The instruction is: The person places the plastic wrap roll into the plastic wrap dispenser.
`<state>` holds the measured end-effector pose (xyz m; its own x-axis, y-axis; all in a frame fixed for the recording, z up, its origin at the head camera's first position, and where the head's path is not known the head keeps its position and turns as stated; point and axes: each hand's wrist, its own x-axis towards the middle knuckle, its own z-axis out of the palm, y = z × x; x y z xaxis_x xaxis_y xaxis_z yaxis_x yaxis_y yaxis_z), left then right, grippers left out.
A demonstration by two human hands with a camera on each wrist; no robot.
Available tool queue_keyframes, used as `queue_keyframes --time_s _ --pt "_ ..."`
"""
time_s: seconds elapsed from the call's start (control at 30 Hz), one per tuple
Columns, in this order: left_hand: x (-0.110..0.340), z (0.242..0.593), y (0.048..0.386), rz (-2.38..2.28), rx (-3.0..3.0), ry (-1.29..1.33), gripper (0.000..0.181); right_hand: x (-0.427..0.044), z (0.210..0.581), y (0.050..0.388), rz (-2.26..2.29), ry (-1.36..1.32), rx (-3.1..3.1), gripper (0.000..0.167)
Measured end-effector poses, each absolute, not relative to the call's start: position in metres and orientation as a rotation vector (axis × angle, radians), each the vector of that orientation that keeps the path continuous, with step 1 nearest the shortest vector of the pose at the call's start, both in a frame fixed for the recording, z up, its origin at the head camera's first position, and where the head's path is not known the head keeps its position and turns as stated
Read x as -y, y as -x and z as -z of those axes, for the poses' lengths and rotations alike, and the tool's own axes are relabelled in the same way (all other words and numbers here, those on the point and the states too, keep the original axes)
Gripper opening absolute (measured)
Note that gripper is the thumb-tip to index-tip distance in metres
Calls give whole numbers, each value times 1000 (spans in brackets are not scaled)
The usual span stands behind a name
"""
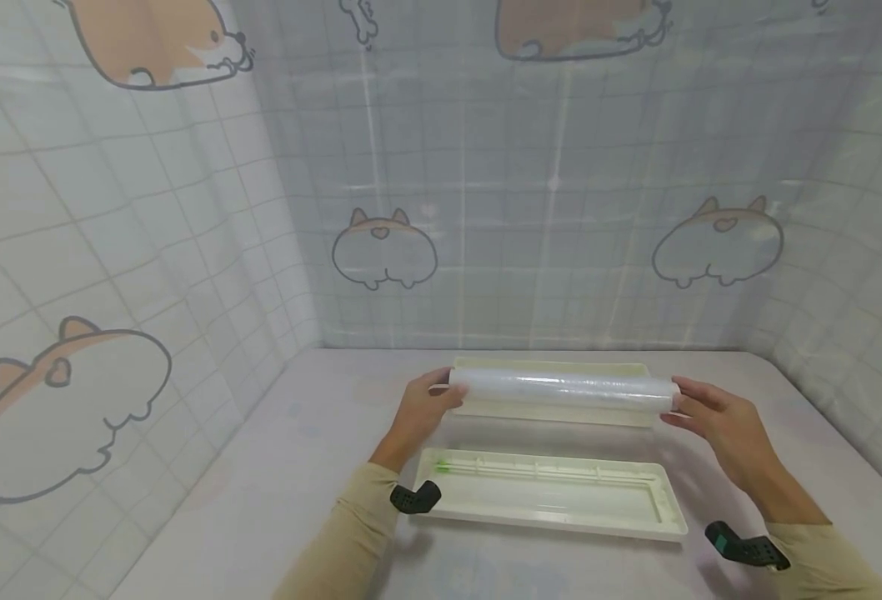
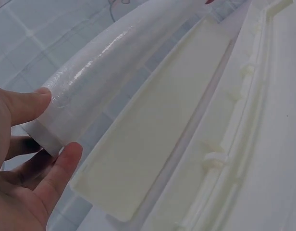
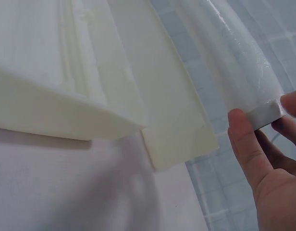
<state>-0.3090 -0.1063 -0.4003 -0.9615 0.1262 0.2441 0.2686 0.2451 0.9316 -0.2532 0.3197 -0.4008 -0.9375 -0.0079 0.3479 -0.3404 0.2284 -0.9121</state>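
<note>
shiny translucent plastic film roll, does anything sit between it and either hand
Nothing visible does: the left hand and right hand hold the shiny translucent plastic film roll directly by its ends.

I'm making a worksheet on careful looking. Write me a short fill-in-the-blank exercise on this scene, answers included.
1. The left hand and right hand hold the plastic-film roll by its two ____.
2. On the deep-walled cream tray, a small plastic piece is coloured ____.
3. Compared with that tray, the shallow cream tray lies ____ from the person.

Missing words: ends; green; farther.
</note>
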Motion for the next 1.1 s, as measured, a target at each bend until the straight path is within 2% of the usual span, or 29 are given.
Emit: queue_keyframes --time_s 0.37,0.67,1.1 --pt "103 393 318 1804 2380 346 58 -316 390 259 -1735 -302 2284 66" --pt "98 385 327 1808 2323 388 46 -314 387 269 -1682 -262 2353 65" --pt "100 385 343 1675 2418 273 48 -309 381 283 -1657 -220 2403 63"
